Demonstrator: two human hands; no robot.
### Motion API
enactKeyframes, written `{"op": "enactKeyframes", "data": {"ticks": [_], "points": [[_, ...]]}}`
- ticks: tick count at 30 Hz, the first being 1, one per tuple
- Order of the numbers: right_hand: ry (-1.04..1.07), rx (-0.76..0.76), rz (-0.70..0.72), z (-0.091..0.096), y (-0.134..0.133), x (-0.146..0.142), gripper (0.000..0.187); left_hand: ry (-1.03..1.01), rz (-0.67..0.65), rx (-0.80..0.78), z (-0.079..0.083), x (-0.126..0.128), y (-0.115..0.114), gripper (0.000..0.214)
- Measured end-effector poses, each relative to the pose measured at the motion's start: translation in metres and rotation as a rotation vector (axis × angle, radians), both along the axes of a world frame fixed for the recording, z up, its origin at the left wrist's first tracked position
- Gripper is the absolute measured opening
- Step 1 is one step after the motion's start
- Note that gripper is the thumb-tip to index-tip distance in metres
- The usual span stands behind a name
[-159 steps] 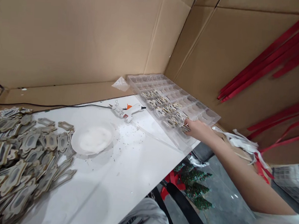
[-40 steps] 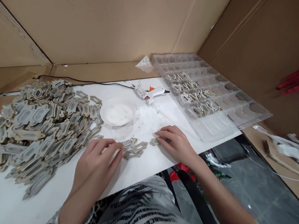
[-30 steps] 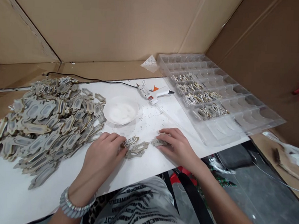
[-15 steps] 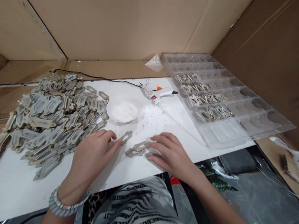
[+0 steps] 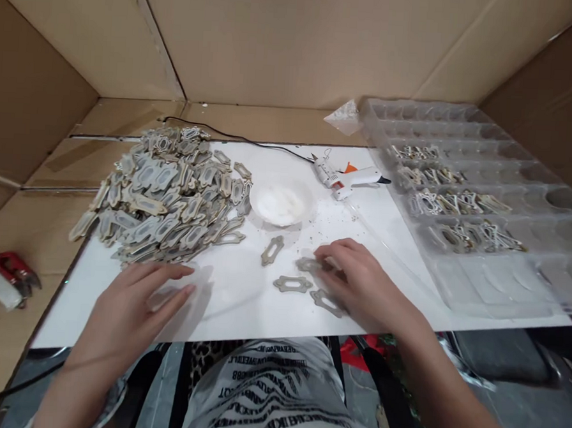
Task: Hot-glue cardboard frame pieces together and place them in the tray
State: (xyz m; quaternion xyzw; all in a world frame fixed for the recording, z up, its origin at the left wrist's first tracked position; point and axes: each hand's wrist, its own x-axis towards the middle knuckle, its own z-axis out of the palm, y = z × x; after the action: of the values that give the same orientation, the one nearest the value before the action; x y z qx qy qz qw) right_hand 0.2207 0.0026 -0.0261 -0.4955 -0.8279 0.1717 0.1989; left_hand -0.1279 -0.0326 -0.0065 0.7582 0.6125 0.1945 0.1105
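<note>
My left hand (image 5: 140,305) hovers over the white board just in front of a large pile of small grey-beige ornamental frame pieces (image 5: 172,192). Its thumb and index finger are apart, with nothing between them. My right hand (image 5: 359,282) is low over the board, its thumb and fingers around one end of a blurred frame piece (image 5: 306,264). Close to it lie a flat frame piece (image 5: 292,284) and another piece (image 5: 327,302), partly under the hand. A third loose piece (image 5: 272,250) lies at an angle near the white bowl.
A shallow white bowl (image 5: 281,204) holds something white. Beyond it lies a white glue gun (image 5: 345,179) with a clear stick and black cable (image 5: 242,137). A clear compartment tray (image 5: 493,289), partly filled with pieces, stands right. Red-handled snips (image 5: 14,270) lie far left. Cardboard walls surround the board.
My left hand has let go of a frame piece, which lies on the board, and has moved left, open. The right hand has shifted among the loose pieces. The view has turned left.
</note>
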Motion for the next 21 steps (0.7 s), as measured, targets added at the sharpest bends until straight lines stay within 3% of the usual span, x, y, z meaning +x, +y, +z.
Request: {"op": "enactKeyframes", "data": {"ticks": [4,10,16,21], "points": [[-0.055,0.113,-0.074,-0.005,0.000,0.006,0.010,-0.012,-0.072,0.013,-0.014,0.001,-0.007,0.031],[-0.015,0.282,0.075,-0.011,-0.014,-0.017,0.018,-0.020,-0.067,0.044,-0.027,0.014,-0.003,0.027],[-0.211,0.371,0.125,-0.015,-0.017,-0.046,0.023,-0.047,-0.098,0.013,-0.033,0.015,-0.002,0.023],[-0.224,0.357,0.174,-0.018,-0.013,-0.066,0.022,-0.123,-0.044,0.017,-0.034,0.017,-0.003,0.023]]}}
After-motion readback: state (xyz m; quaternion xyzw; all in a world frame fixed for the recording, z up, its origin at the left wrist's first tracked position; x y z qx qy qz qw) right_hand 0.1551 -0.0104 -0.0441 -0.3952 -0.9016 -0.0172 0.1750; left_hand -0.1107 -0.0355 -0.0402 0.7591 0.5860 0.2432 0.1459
